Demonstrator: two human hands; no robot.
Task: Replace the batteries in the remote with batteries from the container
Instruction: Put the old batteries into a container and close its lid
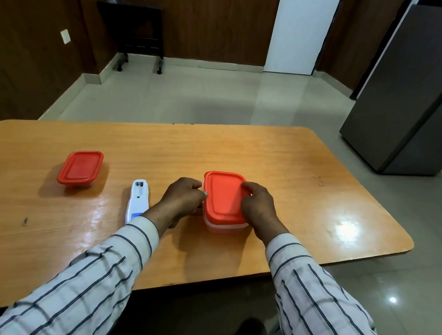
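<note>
Wooden bench (270, 156) carries everything: I see both hands on the red-lidded container (224, 198), left hand (183, 196) with fingers clenched at its left edge, right hand (258, 203) gripping the lid's right side. Remote (138, 200) lies just left of the container, back up, battery bay open. Risk as I judge it: the lid pops suddenly, the tub jerks and batteries scatter, or the left wrist knocks the remote.

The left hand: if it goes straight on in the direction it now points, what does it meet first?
The left hand points forward and right, already at the left edge of the red lid on the nearer container. It would press into that lid edge first; contact looks likely.
</note>
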